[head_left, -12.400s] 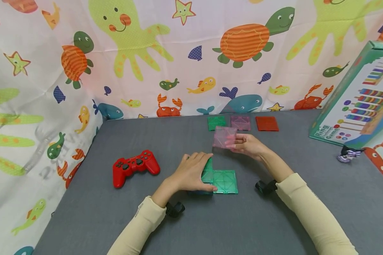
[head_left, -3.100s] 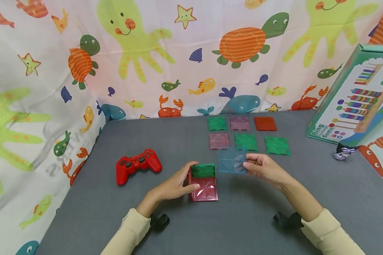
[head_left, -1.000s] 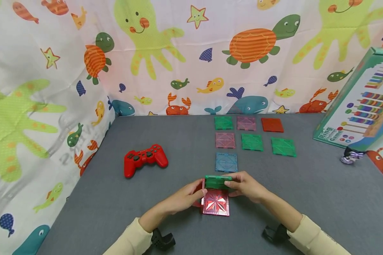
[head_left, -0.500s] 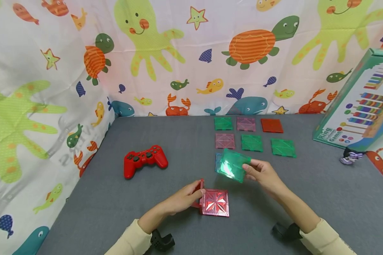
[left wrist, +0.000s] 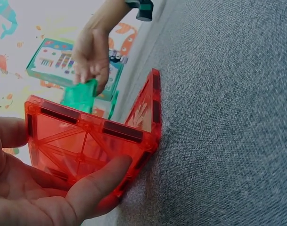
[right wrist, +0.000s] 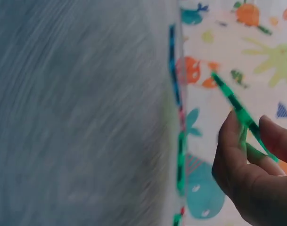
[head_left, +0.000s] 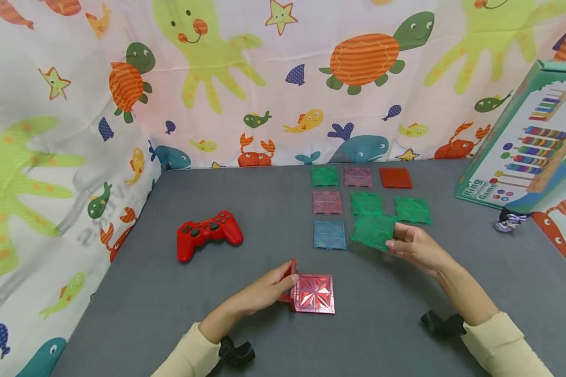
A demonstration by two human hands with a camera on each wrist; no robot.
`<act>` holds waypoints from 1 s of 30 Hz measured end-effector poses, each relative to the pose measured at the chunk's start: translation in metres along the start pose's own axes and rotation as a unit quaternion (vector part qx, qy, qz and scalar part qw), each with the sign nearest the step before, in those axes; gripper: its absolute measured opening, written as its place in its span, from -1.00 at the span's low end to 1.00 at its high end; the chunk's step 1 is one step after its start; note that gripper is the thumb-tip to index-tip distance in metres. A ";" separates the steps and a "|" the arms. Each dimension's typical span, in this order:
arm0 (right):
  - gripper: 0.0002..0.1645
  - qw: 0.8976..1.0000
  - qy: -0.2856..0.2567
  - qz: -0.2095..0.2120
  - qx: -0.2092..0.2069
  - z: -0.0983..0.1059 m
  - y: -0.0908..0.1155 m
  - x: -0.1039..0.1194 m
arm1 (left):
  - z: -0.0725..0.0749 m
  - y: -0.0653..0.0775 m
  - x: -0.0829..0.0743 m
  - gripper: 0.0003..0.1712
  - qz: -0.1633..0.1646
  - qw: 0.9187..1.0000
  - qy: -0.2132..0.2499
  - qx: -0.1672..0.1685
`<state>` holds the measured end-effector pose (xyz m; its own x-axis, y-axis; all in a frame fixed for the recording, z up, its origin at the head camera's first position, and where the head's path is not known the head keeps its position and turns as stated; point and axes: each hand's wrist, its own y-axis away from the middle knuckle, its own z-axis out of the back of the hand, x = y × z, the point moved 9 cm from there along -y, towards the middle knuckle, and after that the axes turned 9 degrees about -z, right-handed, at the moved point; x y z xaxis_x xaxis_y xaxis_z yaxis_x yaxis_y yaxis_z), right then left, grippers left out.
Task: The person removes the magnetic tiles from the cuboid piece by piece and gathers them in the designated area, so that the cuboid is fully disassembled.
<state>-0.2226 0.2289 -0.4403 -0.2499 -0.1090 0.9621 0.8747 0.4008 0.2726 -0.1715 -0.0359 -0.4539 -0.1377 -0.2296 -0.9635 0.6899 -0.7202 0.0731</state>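
Note:
My left hand (head_left: 264,290) grips a red see-through magnetic tile (left wrist: 58,129) that stands on edge, thumb across its face. Joined to it at an angle is another red tile (head_left: 315,294), lying flat on the grey table with a starburst pattern. Farther forward and right, my right hand (head_left: 417,248) pinches a green magnetic tile (head_left: 373,230) by its right edge, thumb on one side and fingers on the other. In the right wrist view this tile (right wrist: 235,103) is tilted and off the table. It overlaps a flat green tile (head_left: 366,202) in the head view.
Loose tiles lie in rows at the back: green (head_left: 324,176), pink (head_left: 357,176), orange-red (head_left: 395,178), pink (head_left: 327,202), green (head_left: 413,210) and blue (head_left: 329,234). A red game controller (head_left: 209,234) is left. A boxed ring game (head_left: 523,146) and small figurine (head_left: 510,220) stand right.
Several tiles, the blue one among them, have been laid in rows. My right hand has pulled the green tile off the red ones and carried it forward and right; my left hand keeps its grip.

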 end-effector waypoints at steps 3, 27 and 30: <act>-0.11 0.998 0.033 -0.041 -0.020 0.012 -0.004 -0.014 | -0.001 0.001 -0.001 -0.33 -0.003 1.000 0.010 0.010; -0.36 0.822 0.542 0.087 -0.152 -0.096 0.005 0.021 | 0.003 0.006 0.002 -0.31 -0.016 0.998 0.055 0.003; -0.04 0.816 0.571 0.061 -0.062 -0.138 0.004 0.006 | 0.008 0.010 0.005 -0.32 0.005 0.999 0.042 -0.032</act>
<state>-0.1632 0.1042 -0.4328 0.3301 -0.8806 0.3400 0.9172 0.3844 0.1049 -0.1713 -0.0495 -0.4564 -0.0715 -0.1790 -0.9813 0.7352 -0.6743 0.0694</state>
